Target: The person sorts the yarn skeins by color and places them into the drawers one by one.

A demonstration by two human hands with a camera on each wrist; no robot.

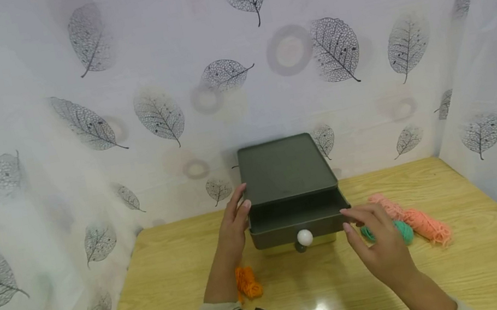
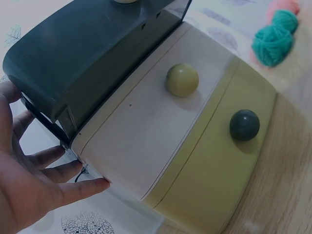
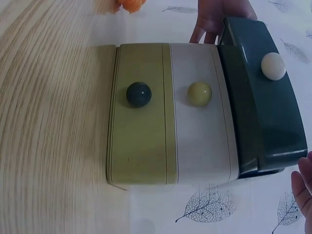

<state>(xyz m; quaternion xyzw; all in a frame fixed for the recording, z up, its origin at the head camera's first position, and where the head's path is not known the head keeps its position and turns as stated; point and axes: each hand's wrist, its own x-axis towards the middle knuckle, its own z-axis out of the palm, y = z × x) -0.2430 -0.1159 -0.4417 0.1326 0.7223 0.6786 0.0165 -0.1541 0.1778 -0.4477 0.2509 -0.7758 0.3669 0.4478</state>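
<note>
A small three-drawer chest (image 1: pixel 283 168) with a dark green top stands near the back of the table. Its top drawer (image 1: pixel 275 236) is pulled out, with a white knob (image 1: pixel 305 237) on the front; the inside that shows is bare. Below, the white middle drawer (image 2: pixel 141 126) and the yellow-green bottom drawer (image 2: pixel 195 180) are closed. My left hand (image 1: pixel 233 235) rests along the chest's left side with fingers extended and spread. At the pulled-out drawer's right front corner are the fingertips of my right hand (image 1: pixel 384 247), thumb apart from the fingers.
Orange yarn (image 1: pixel 249 282) lies on the wooden table (image 1: pixel 166 280) by my left forearm. Right of the chest are a green yarn bundle (image 1: pixel 404 232) and pink yarn (image 1: pixel 427 226), partly behind my right hand. A leaf-patterned curtain (image 1: pixel 242 117) hangs close behind the chest.
</note>
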